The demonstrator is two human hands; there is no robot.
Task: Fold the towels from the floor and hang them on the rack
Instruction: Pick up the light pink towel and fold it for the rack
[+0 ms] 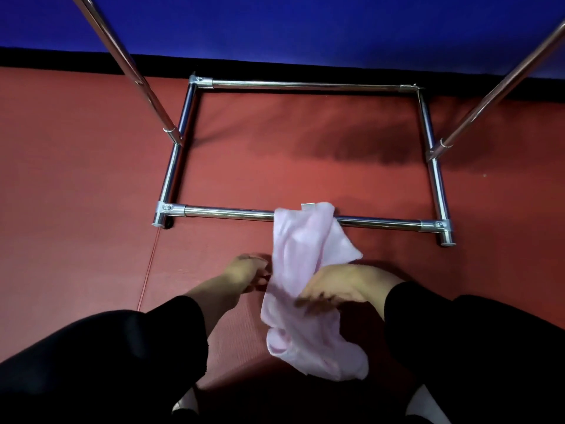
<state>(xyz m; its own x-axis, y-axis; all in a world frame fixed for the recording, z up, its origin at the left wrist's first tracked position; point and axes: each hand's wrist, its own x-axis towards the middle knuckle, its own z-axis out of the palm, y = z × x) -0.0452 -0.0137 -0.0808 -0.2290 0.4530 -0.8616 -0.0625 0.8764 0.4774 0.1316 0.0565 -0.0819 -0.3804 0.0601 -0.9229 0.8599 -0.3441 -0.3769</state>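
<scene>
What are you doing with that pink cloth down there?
A person is crouched over a red floor mat, handling a pink towel. The right hand grips the towel's middle, and the left hand is at its edge, though blur hides its grip. The towel is still bunched up, not folded. Its top lies over the near bottom bar of the metal rack, which holds no hung towels in view.

Single head-mounted wide-angle view, pitched steeply down and forward. Close on both hands (253, 272) in lower centre, holding pink towel (302, 289); black sleeves fill the bottom corners. Chrome rack base (305, 85) mid-frame on red floor mat (76, 179), uprights running out of the top corners. Blue wall (275, 22) across top edge. No second view, so no overlap.
</scene>
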